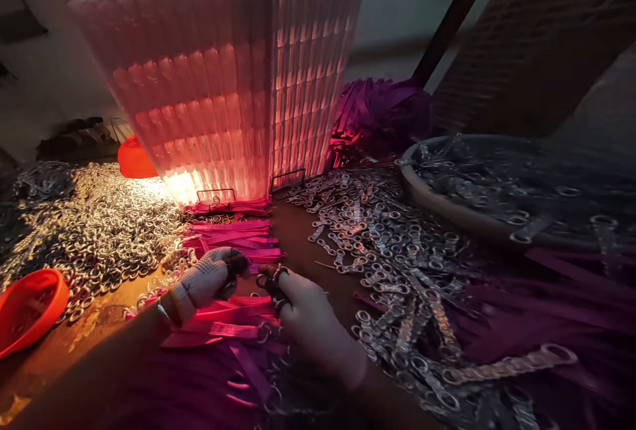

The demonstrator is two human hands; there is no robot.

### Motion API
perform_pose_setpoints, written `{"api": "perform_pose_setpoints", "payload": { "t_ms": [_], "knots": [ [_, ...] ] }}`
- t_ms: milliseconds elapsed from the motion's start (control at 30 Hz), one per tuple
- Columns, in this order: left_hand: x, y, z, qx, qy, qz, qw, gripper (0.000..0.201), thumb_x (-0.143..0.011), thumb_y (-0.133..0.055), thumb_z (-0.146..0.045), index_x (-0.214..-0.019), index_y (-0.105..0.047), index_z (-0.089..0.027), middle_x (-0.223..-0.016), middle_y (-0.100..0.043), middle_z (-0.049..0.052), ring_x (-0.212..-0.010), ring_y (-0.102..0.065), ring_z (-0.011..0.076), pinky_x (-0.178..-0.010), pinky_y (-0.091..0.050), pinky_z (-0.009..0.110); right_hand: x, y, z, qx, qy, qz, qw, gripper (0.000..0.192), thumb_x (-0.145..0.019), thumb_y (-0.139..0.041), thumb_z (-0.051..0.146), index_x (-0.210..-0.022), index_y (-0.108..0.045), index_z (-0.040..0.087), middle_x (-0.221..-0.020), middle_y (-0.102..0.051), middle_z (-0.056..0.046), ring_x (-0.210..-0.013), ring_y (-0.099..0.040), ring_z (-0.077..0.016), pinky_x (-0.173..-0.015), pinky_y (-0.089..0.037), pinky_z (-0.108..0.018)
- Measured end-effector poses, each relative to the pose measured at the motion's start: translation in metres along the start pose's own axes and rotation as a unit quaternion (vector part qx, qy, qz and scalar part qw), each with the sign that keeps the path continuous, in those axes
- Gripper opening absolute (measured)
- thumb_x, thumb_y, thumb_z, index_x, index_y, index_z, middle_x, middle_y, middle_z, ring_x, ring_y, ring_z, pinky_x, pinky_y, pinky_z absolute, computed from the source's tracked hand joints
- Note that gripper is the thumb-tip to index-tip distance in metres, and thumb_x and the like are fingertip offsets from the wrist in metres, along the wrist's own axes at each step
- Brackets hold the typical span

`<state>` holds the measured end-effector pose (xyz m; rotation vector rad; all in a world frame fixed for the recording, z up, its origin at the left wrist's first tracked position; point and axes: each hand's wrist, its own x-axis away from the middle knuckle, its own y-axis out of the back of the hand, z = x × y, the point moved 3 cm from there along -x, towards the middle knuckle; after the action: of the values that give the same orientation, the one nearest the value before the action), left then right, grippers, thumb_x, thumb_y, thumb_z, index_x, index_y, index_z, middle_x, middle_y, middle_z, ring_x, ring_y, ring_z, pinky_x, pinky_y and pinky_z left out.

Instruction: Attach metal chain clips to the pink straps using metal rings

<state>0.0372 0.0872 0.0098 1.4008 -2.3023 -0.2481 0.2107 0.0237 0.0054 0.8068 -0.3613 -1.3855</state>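
My left hand (214,276), in a pale dotted glove with dark fingertips, curls its fingers together above magenta straps (233,330). Close by, my right hand (307,307) is also closed, with its dark-covered fingertips pinched toward the left hand. A small metal ring seems to show at the right fingertips, but what either hand grips is too small and dark to make out. Beneath and in front of both hands the straps lie side by side, some with metal rings at their right ends. More magenta straps (231,236) lie just beyond the hands.
Two tall ribbed translucent panels (199,85) stand behind, lit by a lamp. Heaps of metal ring links (114,224) lie left and more chain links (377,231) right. An orange bowl (54,297) sits at left; a large basin (422,195) and purple straps (536,311) are at right.
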Motion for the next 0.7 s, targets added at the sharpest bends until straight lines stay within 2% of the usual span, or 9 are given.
{"api": "perform_pose_setpoints", "payload": {
  "t_ms": [67,133,267,367,467,500,567,633,700],
  "knots": [
    [0.024,-0.004,0.0,0.151,0.027,0.005,0.988,0.034,-0.086,-0.054,-0.05,-0.075,-0.053,-0.017,-0.042,-0.036,-0.008,-0.035,-0.029,0.0068,-0.036,-0.022,0.02,-0.003,-0.007,0.009,0.056,0.004,0.023,0.998,0.027,-0.075,-0.046,0.005,-0.088,-0.066,0.017,-0.086,-0.07,-0.007,-0.076,-0.06,-0.0181,-0.064,-0.036,-0.026],
    [0.039,-0.009,0.002,0.185,0.035,-0.011,0.982,0.034,-0.082,-0.059,-0.05,-0.072,-0.052,-0.018,-0.046,-0.038,-0.007,-0.036,-0.029,0.006,-0.036,-0.021,0.02,-0.003,-0.013,0.018,0.129,0.007,0.053,0.99,0.024,-0.074,-0.049,0.004,-0.086,-0.065,0.016,-0.085,-0.069,-0.008,-0.074,-0.06,-0.0188,-0.062,-0.033,-0.028],
    [0.049,-0.018,0.007,0.111,0.003,-0.047,0.993,0.036,-0.087,-0.055,-0.048,-0.068,-0.052,-0.017,-0.054,-0.043,-0.004,-0.043,-0.034,0.0064,-0.042,-0.025,0.02,0.003,-0.019,0.033,0.247,0.042,0.107,0.962,0.022,-0.079,-0.048,0.003,-0.087,-0.065,0.015,-0.089,-0.068,-0.011,-0.076,-0.061,-0.021,-0.06,-0.031,-0.031],
    [0.05,-0.022,0.009,-0.003,-0.056,-0.085,0.995,0.03,-0.088,-0.054,-0.037,-0.065,-0.054,-0.016,-0.059,-0.05,0.0,-0.052,-0.04,0.0089,-0.05,-0.029,0.022,0.008,-0.02,0.035,0.298,0.054,0.113,0.946,0.021,-0.086,-0.045,0.006,-0.086,-0.064,0.015,-0.091,-0.067,-0.013,-0.077,-0.062,-0.0228,-0.059,-0.031,-0.032],
    [0.053,-0.026,0.013,-0.172,-0.135,-0.134,0.967,0.013,-0.083,-0.054,-0.021,-0.073,-0.061,-0.017,-0.069,-0.061,0.003,-0.061,-0.045,0.0118,-0.06,-0.035,0.024,0.011,-0.021,0.034,0.309,0.043,0.122,0.942,0.021,-0.088,-0.044,0.006,-0.088,-0.064,0.014,-0.092,-0.066,-0.014,-0.078,-0.062,-0.0236,-0.06,-0.034,-0.032],
    [0.054,-0.027,0.015,-0.196,-0.147,-0.129,0.961,0.011,-0.081,-0.054,-0.019,-0.076,-0.063,-0.017,-0.072,-0.063,0.004,-0.064,-0.048,0.0127,-0.062,-0.036,0.025,0.012,-0.021,0.034,0.305,0.036,0.125,0.943,0.021,-0.087,-0.044,0.006,-0.089,-0.064,0.014,-0.093,-0.066,-0.014,-0.08,-0.062,-0.0238,-0.061,-0.035,-0.032],
    [0.053,-0.028,0.022,-0.181,-0.14,-0.086,0.97,0.011,-0.081,-0.054,-0.018,-0.076,-0.064,-0.016,-0.074,-0.065,0.004,-0.065,-0.051,0.0132,-0.063,-0.038,0.025,0.012,-0.021,0.035,0.288,0.018,0.128,0.949,0.022,-0.084,-0.045,0.004,-0.092,-0.063,0.014,-0.096,-0.066,-0.014,-0.084,-0.062,-0.0238,-0.065,-0.037,-0.032],
    [0.052,-0.025,0.029,-0.102,-0.1,-0.03,0.989,0.018,-0.085,-0.053,-0.024,-0.075,-0.065,-0.014,-0.068,-0.063,0.003,-0.059,-0.049,0.0119,-0.058,-0.038,0.024,0.012,-0.019,0.038,0.265,0.0,0.126,0.956,0.025,-0.08,-0.046,0.002,-0.094,-0.063,0.014,-0.099,-0.067,-0.013,-0.086,-0.062,-0.0226,-0.068,-0.039,-0.03],
    [0.053,-0.02,0.033,-0.021,-0.059,-0.011,0.998,0.027,-0.089,-0.054,-0.034,-0.075,-0.065,-0.013,-0.062,-0.059,0.001,-0.053,-0.045,0.0098,-0.052,-0.036,0.022,0.01,-0.017,0.041,0.237,-0.004,0.14,0.961,0.025,-0.078,-0.048,0.003,-0.096,-0.062,0.014,-0.1,-0.067,-0.012,-0.087,-0.062,-0.0213,-0.071,-0.04,-0.029]
  ]
}}
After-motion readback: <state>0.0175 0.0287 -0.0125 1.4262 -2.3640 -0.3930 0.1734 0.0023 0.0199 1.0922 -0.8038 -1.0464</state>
